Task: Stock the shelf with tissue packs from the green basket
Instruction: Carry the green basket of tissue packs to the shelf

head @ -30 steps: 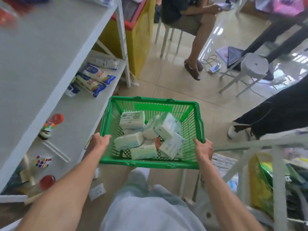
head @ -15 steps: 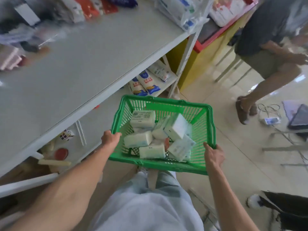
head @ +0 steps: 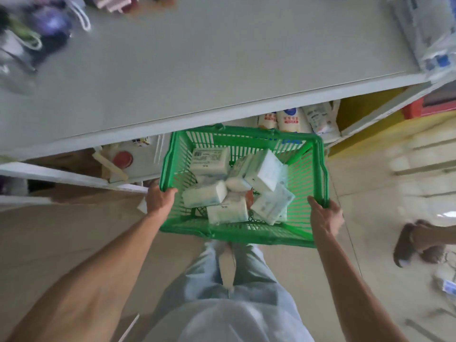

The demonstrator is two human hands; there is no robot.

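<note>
I hold a green plastic basket (head: 246, 233) in front of my waist, above the floor. My left hand (head: 159, 198) grips its left rim and my right hand (head: 324, 214) grips its right rim. Several white tissue packs (head: 263, 173) lie jumbled inside, one label-up at the back left (head: 209, 157). The grey-white shelf board (head: 197, 60) spreads just beyond the basket's far edge, wide and bare in its middle.
Blurred goods sit at the shelf's far left (head: 49, 25) and a plastic-wrapped bundle at its right end (head: 431, 40). The lower shelf holds white bags (head: 291, 120) and a red-lidded jar (head: 122, 159). Another person's sandalled foot (head: 417, 243) rests on the tiled floor at right.
I have turned left to face the shelf squarely, so the shelf board now fills the upper view. The basket has risen closer to the shelf edge. Both hands keep their grip.
</note>
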